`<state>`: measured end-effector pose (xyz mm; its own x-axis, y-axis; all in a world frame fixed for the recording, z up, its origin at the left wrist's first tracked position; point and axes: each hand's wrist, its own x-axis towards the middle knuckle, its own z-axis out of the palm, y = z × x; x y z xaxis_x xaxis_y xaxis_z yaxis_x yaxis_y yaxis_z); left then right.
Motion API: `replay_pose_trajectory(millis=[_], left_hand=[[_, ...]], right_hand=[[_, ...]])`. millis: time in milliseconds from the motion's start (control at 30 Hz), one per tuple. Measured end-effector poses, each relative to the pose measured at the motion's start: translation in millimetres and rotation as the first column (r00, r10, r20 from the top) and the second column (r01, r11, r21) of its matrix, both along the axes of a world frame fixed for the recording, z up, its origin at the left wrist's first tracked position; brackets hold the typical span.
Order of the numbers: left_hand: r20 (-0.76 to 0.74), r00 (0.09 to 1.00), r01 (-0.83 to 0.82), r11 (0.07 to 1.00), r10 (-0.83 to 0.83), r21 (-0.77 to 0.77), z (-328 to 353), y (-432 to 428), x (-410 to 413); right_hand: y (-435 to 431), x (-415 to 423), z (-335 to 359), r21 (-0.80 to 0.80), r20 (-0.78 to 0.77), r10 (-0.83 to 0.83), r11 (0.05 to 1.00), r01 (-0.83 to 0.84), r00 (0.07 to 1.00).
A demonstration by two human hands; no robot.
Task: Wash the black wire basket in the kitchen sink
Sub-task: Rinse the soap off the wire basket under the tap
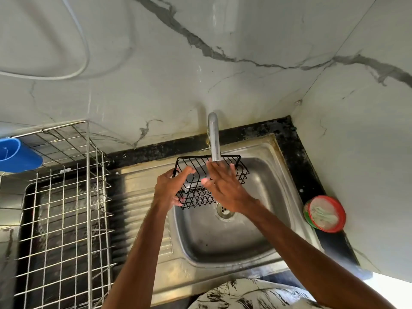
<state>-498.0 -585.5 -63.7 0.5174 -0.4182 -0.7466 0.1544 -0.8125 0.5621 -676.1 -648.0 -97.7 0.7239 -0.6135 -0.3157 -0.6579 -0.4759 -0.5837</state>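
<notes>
Tap (214,139) stood just above the black wire basket (195,197), which was held up over the sink (245,239) and tipped. The left grip (170,186) held the basket's left end, thumb on top. The right grip (223,186) was wide, its flat fingers lying on the wires under the tap. A silver rack (66,197) stood to the left. A red tub (325,214) sat on the dark desk (310,179).
</notes>
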Motion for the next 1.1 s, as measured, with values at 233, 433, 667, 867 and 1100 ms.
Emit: replay_pose_trajectory(millis=[233, 433, 667, 867, 1100], left_hand=[[-0.008, 0.999, -0.035, 0.999, 0.035, -0.042, 3.1, 10.9, 5.4], [-0.015, 0.999, -0.050, 0.997, 0.049, -0.063, 4.0, 22.5, 9.0], [-0.028, 0.998, -0.061, 0.997, 0.060, -0.040, -0.8, 28.4, 1.6], [-0.026, 0.997, -0.081, 0.994, 0.079, -0.068, -0.7, 34.2, 0.0], [-0.035, 0.996, -0.080, 0.992, 0.077, -0.098, -4.0, 46.4, -1.4]], right_hand=[[0.9, -4.5, -3.4, -0.294, 0.110, 0.224, 0.938, -0.184, 0.968], [-21.1, -34.8, -18.0, -0.064, -0.002, 0.052, 0.997, -0.052, 0.999], [0.2, 4.7, -7.3, -0.059, -0.004, 0.120, 0.991, -0.120, 0.993], [-21.4, -8.4, -14.4, -0.146, 0.061, 0.183, 0.974, -0.172, 0.981], [-32.4, -34.5, -13.3, 0.075, -0.054, -0.021, 0.997, 0.025, 0.998]])
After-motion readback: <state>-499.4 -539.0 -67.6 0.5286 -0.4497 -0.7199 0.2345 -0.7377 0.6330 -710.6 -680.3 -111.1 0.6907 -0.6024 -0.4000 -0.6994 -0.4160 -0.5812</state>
